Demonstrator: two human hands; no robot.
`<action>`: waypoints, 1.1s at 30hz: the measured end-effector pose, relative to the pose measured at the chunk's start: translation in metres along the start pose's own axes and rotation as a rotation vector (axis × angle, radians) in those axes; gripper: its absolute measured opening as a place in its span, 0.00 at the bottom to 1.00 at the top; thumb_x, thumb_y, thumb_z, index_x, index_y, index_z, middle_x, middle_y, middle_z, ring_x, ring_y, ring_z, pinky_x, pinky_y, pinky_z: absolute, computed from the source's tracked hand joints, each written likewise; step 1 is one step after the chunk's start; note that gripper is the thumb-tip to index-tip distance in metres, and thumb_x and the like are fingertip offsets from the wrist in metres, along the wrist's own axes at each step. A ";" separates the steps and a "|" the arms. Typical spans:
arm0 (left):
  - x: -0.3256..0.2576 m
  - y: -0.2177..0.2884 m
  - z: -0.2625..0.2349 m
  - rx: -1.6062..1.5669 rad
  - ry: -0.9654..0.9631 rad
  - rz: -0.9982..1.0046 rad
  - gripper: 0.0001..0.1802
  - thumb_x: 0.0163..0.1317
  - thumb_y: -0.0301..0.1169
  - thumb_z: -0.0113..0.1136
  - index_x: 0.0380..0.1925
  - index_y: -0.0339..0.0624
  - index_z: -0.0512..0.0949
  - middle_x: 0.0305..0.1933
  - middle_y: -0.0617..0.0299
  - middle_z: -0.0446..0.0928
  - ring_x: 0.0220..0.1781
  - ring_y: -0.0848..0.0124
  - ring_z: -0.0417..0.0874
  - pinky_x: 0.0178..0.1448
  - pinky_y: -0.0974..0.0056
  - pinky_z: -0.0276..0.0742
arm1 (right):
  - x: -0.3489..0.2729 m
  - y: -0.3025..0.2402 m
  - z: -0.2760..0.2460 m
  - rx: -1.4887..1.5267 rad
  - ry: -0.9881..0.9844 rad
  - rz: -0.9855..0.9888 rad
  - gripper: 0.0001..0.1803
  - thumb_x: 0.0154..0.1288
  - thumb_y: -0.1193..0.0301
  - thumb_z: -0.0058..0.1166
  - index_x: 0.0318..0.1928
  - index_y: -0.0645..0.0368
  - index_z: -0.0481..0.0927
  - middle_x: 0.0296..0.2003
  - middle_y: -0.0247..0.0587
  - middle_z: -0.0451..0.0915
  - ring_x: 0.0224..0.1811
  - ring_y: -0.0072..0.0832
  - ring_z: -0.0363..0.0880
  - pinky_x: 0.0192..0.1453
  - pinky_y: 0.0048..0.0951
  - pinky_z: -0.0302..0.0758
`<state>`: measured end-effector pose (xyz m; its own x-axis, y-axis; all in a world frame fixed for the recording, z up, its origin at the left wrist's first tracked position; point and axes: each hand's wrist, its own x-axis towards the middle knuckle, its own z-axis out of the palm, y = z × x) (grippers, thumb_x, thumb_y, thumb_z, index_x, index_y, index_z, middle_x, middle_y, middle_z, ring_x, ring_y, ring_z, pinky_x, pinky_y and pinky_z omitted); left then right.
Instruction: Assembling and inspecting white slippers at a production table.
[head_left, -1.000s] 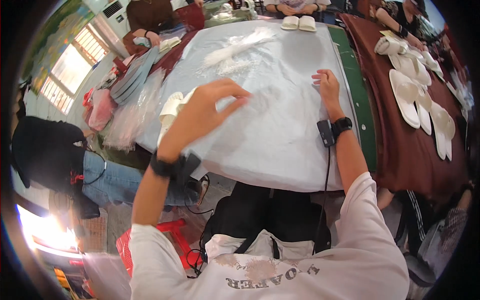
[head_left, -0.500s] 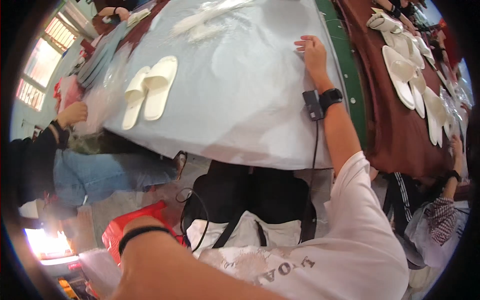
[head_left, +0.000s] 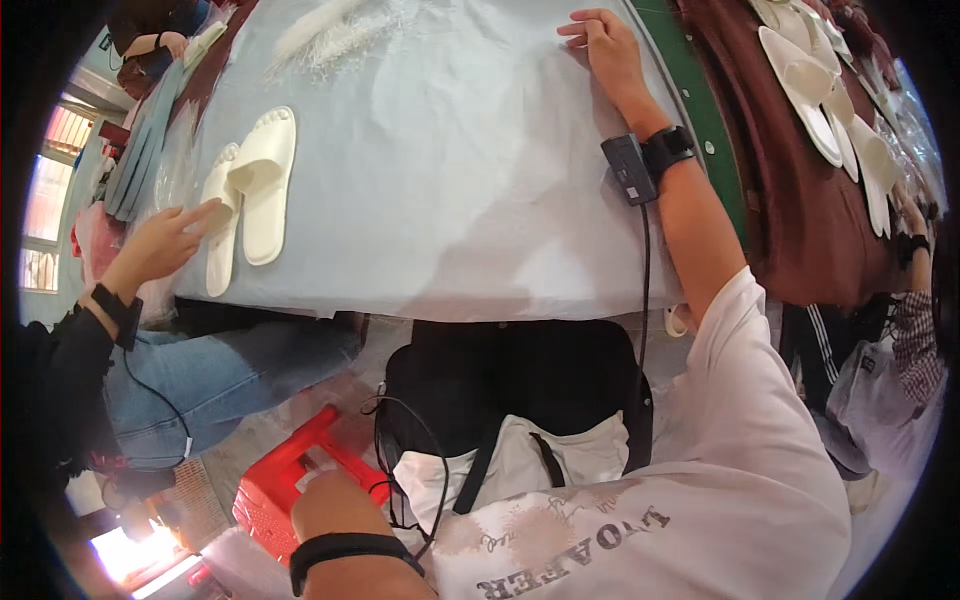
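"Where are the slippers?"

"The pair of cream-white, open-toed slippers (head_left: 260, 192) lies on the left part of the pale-blue, cloth-covered surface (head_left: 450, 200), straps uppermost, one against the other. A co-worker's hand (head_left: 165, 240) reaches in from the left, fingertips at the outer slipper's strap; touching or just short of it, I can't say."

"And the wearer's own hands?"

"The right hand (head_left: 608, 50) is over the surface's right side, fingers loosely bent and slightly parted, grasping nothing. The left hand (head_left: 340, 495) is low, by the red plastic stool (head_left: 275, 495), its fingers out of sight, so I can't tell whether it has hold of anything."

"Which step is that?"

"A pause, I'd judge, since neither of those hands is at the slippers. Lifting one would call for a reach leftward, clear of the other person's fingers, and a light grip on strap or sole."

"Anything further out? Containers?"

"Beyond the pair, a loose bundle of thin white strands (head_left: 345, 45). Left of it all, some crumpled clear plastic (head_left: 176, 170), perhaps bags; the view there is too poor to show any contents. On the right, more white slippers (head_left: 803, 90) lie on a brown cloth (head_left: 740, 140)."
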<state>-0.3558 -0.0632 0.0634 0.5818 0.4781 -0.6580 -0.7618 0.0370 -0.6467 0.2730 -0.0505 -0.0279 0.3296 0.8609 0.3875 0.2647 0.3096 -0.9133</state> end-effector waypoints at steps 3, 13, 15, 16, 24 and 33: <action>0.005 0.007 0.022 -0.232 0.197 -0.001 0.21 0.74 0.38 0.52 0.60 0.38 0.76 0.68 0.60 0.72 0.58 0.71 0.77 0.63 0.58 0.75 | 0.001 -0.001 -0.001 -0.035 -0.012 -0.033 0.17 0.72 0.72 0.38 0.49 0.66 0.80 0.39 0.46 0.88 0.35 0.26 0.84 0.41 0.27 0.81; 0.044 0.013 0.064 -1.032 0.241 -0.193 0.13 0.67 0.30 0.52 0.48 0.43 0.81 0.57 0.59 0.78 0.54 0.64 0.81 0.71 0.58 0.68 | 0.001 0.000 0.004 -0.008 -0.047 -0.021 0.18 0.71 0.71 0.38 0.49 0.65 0.80 0.39 0.45 0.89 0.35 0.25 0.84 0.44 0.28 0.80; 0.053 0.005 0.067 -1.010 0.222 -0.147 0.14 0.67 0.30 0.51 0.51 0.41 0.79 0.55 0.56 0.78 0.54 0.60 0.81 0.70 0.57 0.70 | 0.001 0.005 0.000 -0.014 -0.045 -0.020 0.18 0.71 0.71 0.38 0.49 0.65 0.80 0.39 0.45 0.89 0.35 0.25 0.84 0.45 0.28 0.80; 0.064 -0.003 0.065 -0.986 0.204 -0.109 0.16 0.68 0.30 0.51 0.53 0.39 0.76 0.52 0.52 0.79 0.55 0.55 0.81 0.69 0.57 0.72 | 0.003 0.006 -0.005 -0.028 -0.039 -0.031 0.18 0.71 0.71 0.38 0.48 0.66 0.80 0.39 0.45 0.89 0.35 0.25 0.84 0.44 0.28 0.80; 0.012 0.074 0.101 -1.937 -0.304 -0.626 0.18 0.69 0.31 0.50 0.55 0.34 0.75 0.58 0.42 0.77 0.61 0.49 0.79 0.63 0.54 0.77 | -0.005 -0.013 0.031 0.095 -0.048 -0.017 0.16 0.71 0.71 0.39 0.46 0.65 0.81 0.36 0.44 0.89 0.32 0.25 0.83 0.38 0.28 0.79; 0.056 -0.003 0.041 -1.288 0.077 -0.321 0.21 0.70 0.35 0.50 0.56 0.33 0.74 0.54 0.39 0.79 0.61 0.48 0.79 0.65 0.50 0.74 | 0.001 0.012 -0.011 -0.029 -0.013 0.032 0.17 0.71 0.71 0.39 0.48 0.64 0.81 0.38 0.43 0.89 0.35 0.25 0.83 0.42 0.27 0.79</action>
<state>-0.3324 -0.0009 0.0445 0.7312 0.5520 -0.4008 0.1987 -0.7345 -0.6489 0.2863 -0.0504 -0.0373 0.3265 0.8757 0.3558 0.2802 0.2699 -0.9212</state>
